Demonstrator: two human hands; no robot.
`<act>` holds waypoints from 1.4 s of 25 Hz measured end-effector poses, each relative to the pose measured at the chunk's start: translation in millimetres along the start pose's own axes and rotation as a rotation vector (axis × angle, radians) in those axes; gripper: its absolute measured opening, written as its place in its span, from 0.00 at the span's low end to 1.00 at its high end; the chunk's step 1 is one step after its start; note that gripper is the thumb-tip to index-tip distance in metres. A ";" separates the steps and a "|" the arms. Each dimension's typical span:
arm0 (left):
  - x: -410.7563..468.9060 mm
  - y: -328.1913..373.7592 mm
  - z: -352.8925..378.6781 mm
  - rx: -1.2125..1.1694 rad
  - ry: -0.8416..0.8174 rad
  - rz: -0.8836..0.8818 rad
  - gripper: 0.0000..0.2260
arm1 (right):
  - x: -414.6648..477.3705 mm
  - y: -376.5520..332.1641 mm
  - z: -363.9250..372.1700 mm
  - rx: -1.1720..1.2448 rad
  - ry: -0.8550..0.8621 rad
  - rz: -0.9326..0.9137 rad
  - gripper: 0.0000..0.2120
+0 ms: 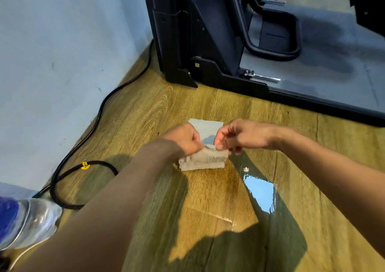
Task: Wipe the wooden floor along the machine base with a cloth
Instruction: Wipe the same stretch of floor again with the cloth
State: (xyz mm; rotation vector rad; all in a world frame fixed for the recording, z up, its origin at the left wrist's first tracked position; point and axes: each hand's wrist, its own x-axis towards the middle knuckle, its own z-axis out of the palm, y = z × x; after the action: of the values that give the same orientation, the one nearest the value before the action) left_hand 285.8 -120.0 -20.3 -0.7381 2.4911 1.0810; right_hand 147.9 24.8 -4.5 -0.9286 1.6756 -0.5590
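Cloth (203,162) sits on the wooden floor (208,192), near the black machine base (239,82) but not touching it. It is pale grey and blue, soft and fuzzy, and folded into a thick flat pad. Its near folded edge runs from left to right. Its thin far flap points toward the machine.

The left hand (183,140) has its fingers curled tight round the left part of the cloth. The right hand (243,135) pinches the top layer between thumb and fingers (221,138).

The floor is smooth yellow-brown wood with wavy grain. A shiny wet patch (260,194) lies near the cloth, to its right. A black cable (100,113) curves along the pale wall (52,63). A clear plastic bottle (35,219) shows at the lower left.
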 end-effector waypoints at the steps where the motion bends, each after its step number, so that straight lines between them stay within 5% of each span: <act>1: 7.1 0.1 0.4 0.055 0.115 0.021 0.08 | 8.2 1.9 -2.2 0.002 0.136 -0.019 0.03; 3: 17.5 -2.6 3.9 0.153 0.315 0.051 0.11 | 25.0 7.3 -8.6 -0.024 0.412 -0.054 0.07; 5: 22.4 -13.6 8.0 0.180 0.333 0.059 0.14 | 34.7 19.6 -11.9 -0.066 0.585 -0.030 0.15; 9: 17.7 -40.9 37.9 0.525 0.043 0.087 0.21 | 27.7 48.4 23.5 -0.373 0.351 -0.087 0.14; 12: 22.8 -47.4 40.6 0.517 0.200 0.164 0.08 | 37.3 60.0 49.1 -0.771 0.324 -0.188 0.10; 16: 46.5 -31.8 15.9 0.342 0.442 0.152 0.02 | 68.5 52.6 9.4 -0.492 0.749 -0.158 0.04; 20: 61.8 -32.9 13.7 0.264 0.202 0.067 0.18 | 92.9 51.2 -4.5 -0.346 0.893 -0.045 0.07; 23: 67.8 -41.5 23.8 0.294 0.264 0.061 0.18 | 100.4 58.0 3.4 -0.456 0.950 -0.042 0.04; 28: 67.0 -65.5 17.7 0.344 0.295 0.197 0.19 | 105.4 75.4 32.9 -0.797 0.655 -0.407 0.19; 31: 69.4 -97.4 -15.5 0.268 0.412 -0.006 0.19 | 122.9 80.4 12.0 -0.878 0.658 -0.457 0.17; 35: 65.3 -138.2 -56.2 0.458 0.096 -0.385 0.34 | 167.8 48.7 -31.9 -1.072 0.558 -0.501 0.15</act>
State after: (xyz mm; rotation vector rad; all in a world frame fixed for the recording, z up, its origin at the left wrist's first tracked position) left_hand 307.3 -263.5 -94.5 -1.0748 2.3961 0.3323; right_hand 85.4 -85.1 -129.2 -2.1517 2.2872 -0.1976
